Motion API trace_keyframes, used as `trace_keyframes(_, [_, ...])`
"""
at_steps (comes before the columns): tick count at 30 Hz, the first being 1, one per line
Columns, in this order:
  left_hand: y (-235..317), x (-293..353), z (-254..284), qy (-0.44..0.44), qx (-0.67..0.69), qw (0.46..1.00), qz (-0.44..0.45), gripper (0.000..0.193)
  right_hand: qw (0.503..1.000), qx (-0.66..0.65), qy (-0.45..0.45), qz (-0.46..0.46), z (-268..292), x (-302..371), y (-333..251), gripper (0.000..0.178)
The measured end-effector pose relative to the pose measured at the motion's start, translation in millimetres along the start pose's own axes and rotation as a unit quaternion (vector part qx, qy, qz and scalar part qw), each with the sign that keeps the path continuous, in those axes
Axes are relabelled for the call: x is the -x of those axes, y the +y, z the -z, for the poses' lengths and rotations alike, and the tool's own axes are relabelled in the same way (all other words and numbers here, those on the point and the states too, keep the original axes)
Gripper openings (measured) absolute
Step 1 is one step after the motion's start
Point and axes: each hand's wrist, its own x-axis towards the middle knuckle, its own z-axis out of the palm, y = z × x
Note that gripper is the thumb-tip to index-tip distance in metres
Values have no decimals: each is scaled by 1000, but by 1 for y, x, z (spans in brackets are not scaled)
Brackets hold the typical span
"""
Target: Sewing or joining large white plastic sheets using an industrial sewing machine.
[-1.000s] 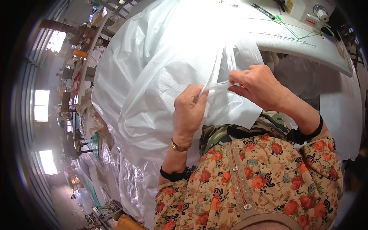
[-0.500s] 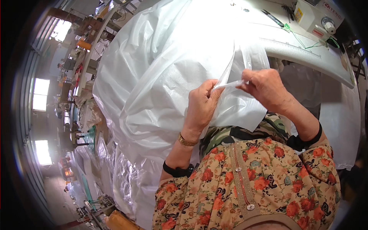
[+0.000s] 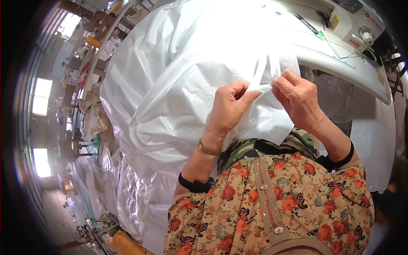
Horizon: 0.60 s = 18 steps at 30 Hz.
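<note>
A big sheet of white plastic fabric (image 3: 170, 97) spreads in loose folds over the table and down across my lap. My left hand (image 3: 229, 106) pinches its edge between thumb and fingers. Just to the right, my right hand (image 3: 297, 97) grips the same edge, its fingers curled over it. A short folded strip of the sheet runs taut between the two hands. The fabric inside my right fingers is mostly hidden. Below the hands a flap of the sheet hangs toward my lap.
A white sewing machine (image 3: 357, 25) stands at the far right of the white table (image 3: 314, 53), which has a ruler scale along it. Dark thread snips (image 3: 307, 23) and green thread (image 3: 333, 47) lie near it. Along the left are cluttered workbenches (image 3: 95, 63) and crumpled clear plastic (image 3: 136, 195).
My hands have come closer together, the left moving right along the strip. My right fingers have shifted up a little. The view has tilted slightly.
</note>
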Motion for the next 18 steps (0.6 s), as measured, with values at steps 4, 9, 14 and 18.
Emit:
trace_keyframes(4, [-7,-4,-4,9,52,998,16,18,1000,-25,13,-6,-3,-2,-3,19])
trace_keyframes(9, [-14,-10,-13,21,46,999,17,21,997,-60,38,-7,-13,1,4,22])
trace_keyframes(14, [-16,-10,-16,38,55,997,35,23,992,-43,79,92,-23,0,11,25])
trace_keyframes(18, [-14,-11,-22,60,54,996,41,26,983,-64,75,153,-36,1,16,29])
